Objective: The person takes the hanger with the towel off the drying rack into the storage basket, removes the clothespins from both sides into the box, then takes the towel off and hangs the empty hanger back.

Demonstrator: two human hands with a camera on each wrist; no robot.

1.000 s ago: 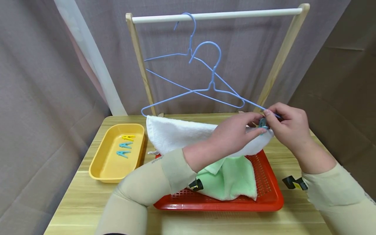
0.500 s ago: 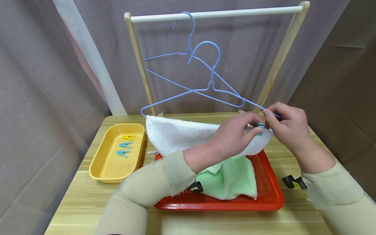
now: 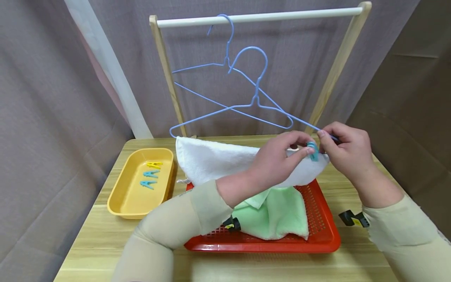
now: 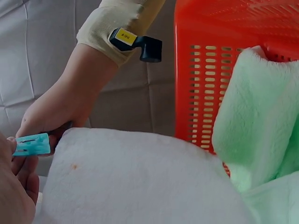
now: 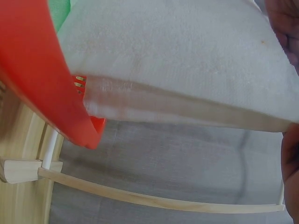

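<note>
My left hand [image 3: 276, 158] pinches a teal clothespin [image 3: 312, 152] between thumb and fingers, right at the top edge of a white towel [image 3: 218, 160]. In the left wrist view the clothespin [image 4: 32, 144] lies beside the towel's corner [image 4: 74, 140]. My right hand [image 3: 347, 149] grips the right end of a blue wire hanger [image 3: 255, 102], its fingers at the towel's corner. The towel hangs along the hanger's lower part, over a red basket [image 3: 262, 247]. The hanger's bottom bar is hidden by towel and hands.
A green towel [image 3: 275, 215] lies in the basket. To the left, a yellow tray [image 3: 123, 196] holds a yellow clothespin [image 3: 154, 165] and two teal clothespins [image 3: 150, 174]. Behind stands a wooden rack with a white rail [image 3: 299, 15], a second blue hanger [image 3: 229, 43] hooked on it.
The clothespin in my left hand has turned and shifted slightly along the towel edge. The left hand has moved a little left, and the held hanger has risen slightly. The right hand keeps its grip.
</note>
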